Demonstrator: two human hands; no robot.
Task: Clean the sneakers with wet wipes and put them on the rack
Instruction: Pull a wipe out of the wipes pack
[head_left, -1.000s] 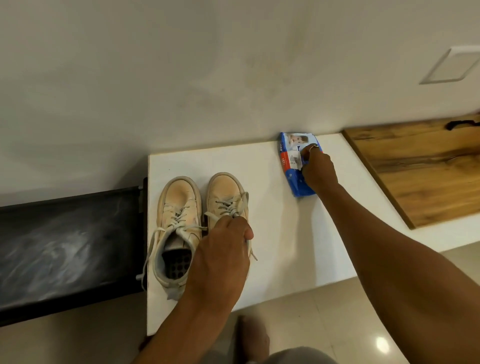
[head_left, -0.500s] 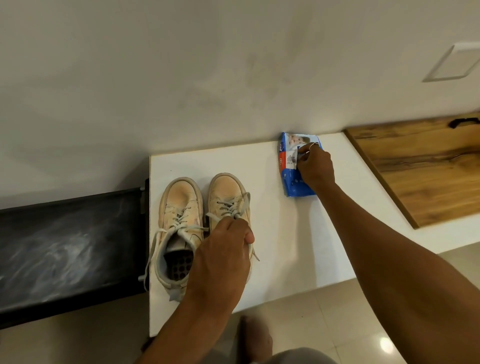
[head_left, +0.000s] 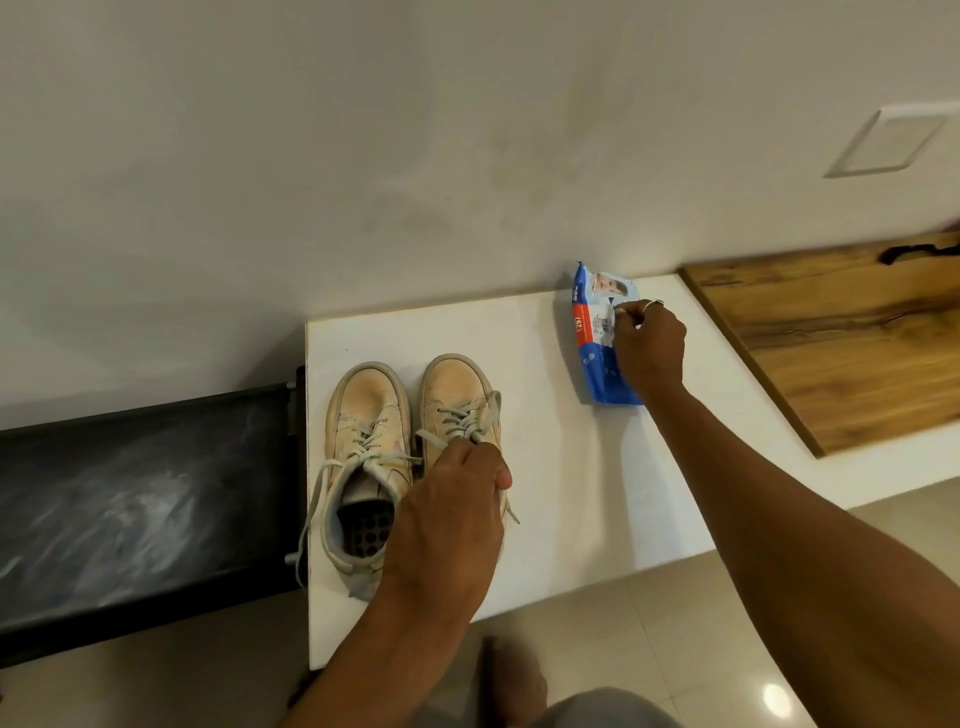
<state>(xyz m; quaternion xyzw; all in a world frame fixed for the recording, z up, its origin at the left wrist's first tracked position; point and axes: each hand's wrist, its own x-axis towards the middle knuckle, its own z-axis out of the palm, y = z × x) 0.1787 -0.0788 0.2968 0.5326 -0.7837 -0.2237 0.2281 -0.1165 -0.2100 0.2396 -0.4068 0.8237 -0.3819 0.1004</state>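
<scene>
left hand gripping one sneaker by its collar, other sneaker just beside it at 9 o'clock on the white ledge, right hand pinching the wipes pack flap at 2 o'clock

wipes pack, far edge of the counter | white letters "nee" on its blue left rim, word cut off | red band: sideways digits, perhaps "97", unsure | barcode label: print too fine to read

Wooden board lies on the white ledge.
</scene>
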